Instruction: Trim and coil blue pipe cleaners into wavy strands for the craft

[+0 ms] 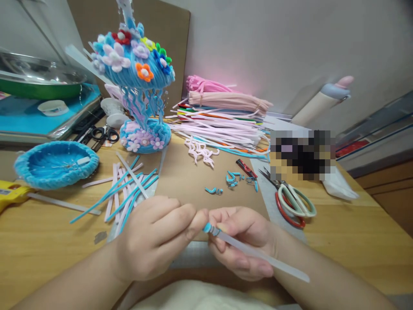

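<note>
Left hand: the left hand (155, 241) is curled low in the frame, thumb and forefinger pinched on a blue pipe cleaner (207, 227) where it wraps the end of a stick
Right hand: the right hand (241, 241) is closed around a translucent stick (258, 254), which slants down to the right past the palm; the fingertips meet those of the left hand at the blue coil
Blue coil: how many turns it makes round the stick is hard to tell, as the fingers cover most of it
Table: a wooden table (355, 232) carries a brown board (183, 172) just beyond the hands
Near the left hand: loose blue and pink pipe cleaner lengths (125, 193) fan across the board's left edge
Near the right hand: scissors (290, 200) with pale and red handles lie on a grey sheet, close by the right wrist
Centre: small blue curls (230, 180) and a red tool (247, 168) lie on the board
Behind: a blue fuzzy ornament (138, 82) studded with flowers stands upright on its base, with a heap of coloured pipe cleaners (222, 116) to its right
Far left: a blue woven bowl (54, 163) sits beside a yellow tool (9, 193)
</note>
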A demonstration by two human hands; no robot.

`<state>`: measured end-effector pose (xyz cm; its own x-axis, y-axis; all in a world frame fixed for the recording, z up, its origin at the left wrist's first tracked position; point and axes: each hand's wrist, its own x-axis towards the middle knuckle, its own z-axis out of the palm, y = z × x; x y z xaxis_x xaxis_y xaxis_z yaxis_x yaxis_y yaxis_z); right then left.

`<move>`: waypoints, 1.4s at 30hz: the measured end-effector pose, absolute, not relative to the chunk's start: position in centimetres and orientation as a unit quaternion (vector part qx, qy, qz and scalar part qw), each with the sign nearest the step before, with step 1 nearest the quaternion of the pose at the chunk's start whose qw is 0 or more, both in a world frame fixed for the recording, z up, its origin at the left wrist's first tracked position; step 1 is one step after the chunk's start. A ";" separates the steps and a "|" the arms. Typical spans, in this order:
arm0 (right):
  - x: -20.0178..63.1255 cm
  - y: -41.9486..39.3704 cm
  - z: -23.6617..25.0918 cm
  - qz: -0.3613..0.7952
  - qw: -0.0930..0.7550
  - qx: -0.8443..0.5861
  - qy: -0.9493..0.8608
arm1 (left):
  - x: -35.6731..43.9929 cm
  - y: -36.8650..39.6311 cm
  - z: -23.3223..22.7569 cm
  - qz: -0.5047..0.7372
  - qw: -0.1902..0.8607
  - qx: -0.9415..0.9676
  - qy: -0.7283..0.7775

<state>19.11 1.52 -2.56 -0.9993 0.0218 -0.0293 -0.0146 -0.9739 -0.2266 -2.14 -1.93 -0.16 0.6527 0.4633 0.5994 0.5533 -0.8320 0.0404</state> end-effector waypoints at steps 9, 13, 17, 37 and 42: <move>18.9 1.1 -3.4 0.994 0.009 0.020 -0.104 | -2.2 -2.3 -0.7 -0.321 0.068 -0.904 -0.273; 19.8 2.3 -2.2 0.969 0.016 -0.131 -0.208 | -1.9 -0.8 0.0 -0.299 0.058 -0.917 -0.256; 19.8 2.5 -0.9 0.853 0.055 -0.316 -0.411 | -1.9 0.0 0.3 -0.202 -0.003 -0.940 -0.275; 22.3 6.2 -2.5 0.216 0.213 -0.545 -0.782 | -4.5 2.2 0.5 -0.276 -0.057 -0.711 -0.644; 25.0 7.7 -1.9 0.130 0.224 -0.598 -0.759 | -4.5 2.2 0.4 -0.301 -0.058 -0.698 -0.647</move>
